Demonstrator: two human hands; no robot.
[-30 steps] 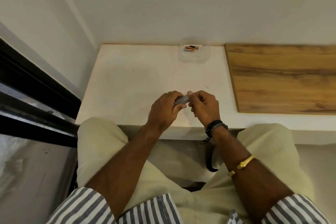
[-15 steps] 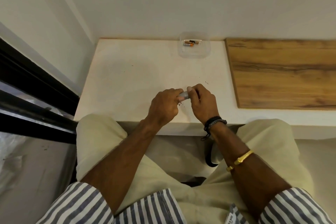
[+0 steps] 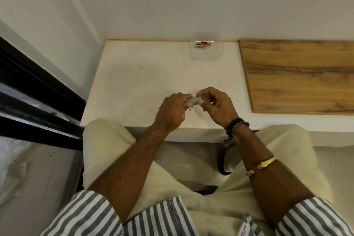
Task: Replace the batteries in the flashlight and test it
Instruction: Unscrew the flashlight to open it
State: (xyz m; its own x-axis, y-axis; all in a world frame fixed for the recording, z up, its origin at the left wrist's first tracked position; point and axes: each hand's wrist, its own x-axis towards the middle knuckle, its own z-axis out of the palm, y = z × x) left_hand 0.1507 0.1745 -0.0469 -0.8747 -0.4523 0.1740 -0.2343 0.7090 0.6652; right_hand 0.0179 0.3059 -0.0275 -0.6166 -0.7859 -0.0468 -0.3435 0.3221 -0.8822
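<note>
step: likely twisting the end off flashlight (image 3: 193, 101) | left grip (image 3: 172, 111) wrapped round barrel | right grip (image 3: 218, 106) pinches free end, touching left grip | tip: steady barrel, turn end only, stay low over worktop (image 3: 134, 82) | batteries (image 3: 200, 44) in tub (image 3: 206, 57), well beyond both grips

The flashlight (image 3: 193, 100) looks grey, though little shows. The batteries (image 3: 201, 44) are orange and black, the table (image 3: 143, 82) cream, the board (image 3: 297, 76) brown with darker grain, the sleeves (image 3: 86, 214) striped blue and white, the trousers (image 3: 107, 149) pale cream.
</note>
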